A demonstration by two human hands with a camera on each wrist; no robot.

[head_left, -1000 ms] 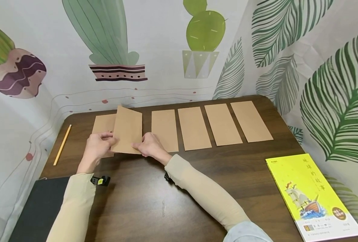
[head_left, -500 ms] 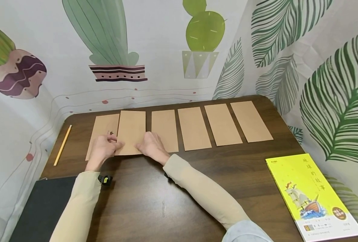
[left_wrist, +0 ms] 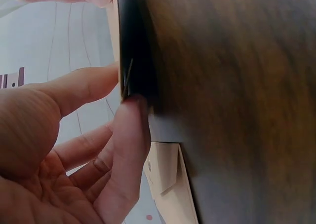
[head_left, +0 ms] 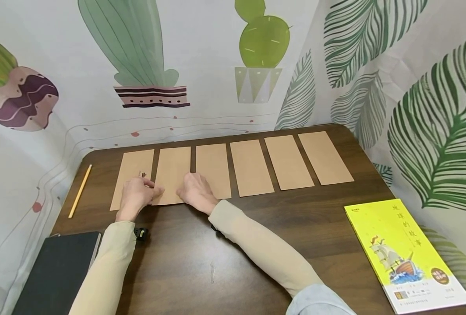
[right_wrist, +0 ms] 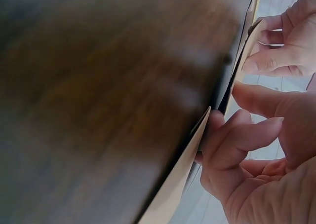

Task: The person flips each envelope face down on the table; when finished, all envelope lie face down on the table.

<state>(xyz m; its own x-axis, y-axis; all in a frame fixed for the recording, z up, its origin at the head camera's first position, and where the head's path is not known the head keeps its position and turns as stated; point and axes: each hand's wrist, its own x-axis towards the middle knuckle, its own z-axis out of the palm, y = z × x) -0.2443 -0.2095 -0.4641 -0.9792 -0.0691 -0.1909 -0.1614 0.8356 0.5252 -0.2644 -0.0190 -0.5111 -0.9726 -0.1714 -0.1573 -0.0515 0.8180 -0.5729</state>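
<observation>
Six flat brown paper envelopes lie in a row along the far side of the table. The second envelope from the left (head_left: 172,170) is between both hands. My left hand (head_left: 136,194) pinches its near left corner, thumb above and index finger below, as the left wrist view shows. At its near right corner, my right hand (head_left: 196,191) pinches the edge between thumb and index finger. Its near edge is slightly off the wood. The leftmost envelope (head_left: 132,168), with a small dark print, lies beside and partly under my left hand. Right of my right hand is the third envelope (head_left: 214,168).
A yellow pencil (head_left: 80,191) lies at the left edge. A black notebook (head_left: 53,271) is at the front left, partly behind my left sleeve. At the right lies a yellow book (head_left: 402,249) with a ship on its cover. A patterned cloth (head_left: 209,65) hangs behind the table (head_left: 217,245).
The second envelope has come down from a tilted pose to nearly flat and shifted slightly right and nearer. A gap now separates it from the leftmost envelope. Both hands moved with it.
</observation>
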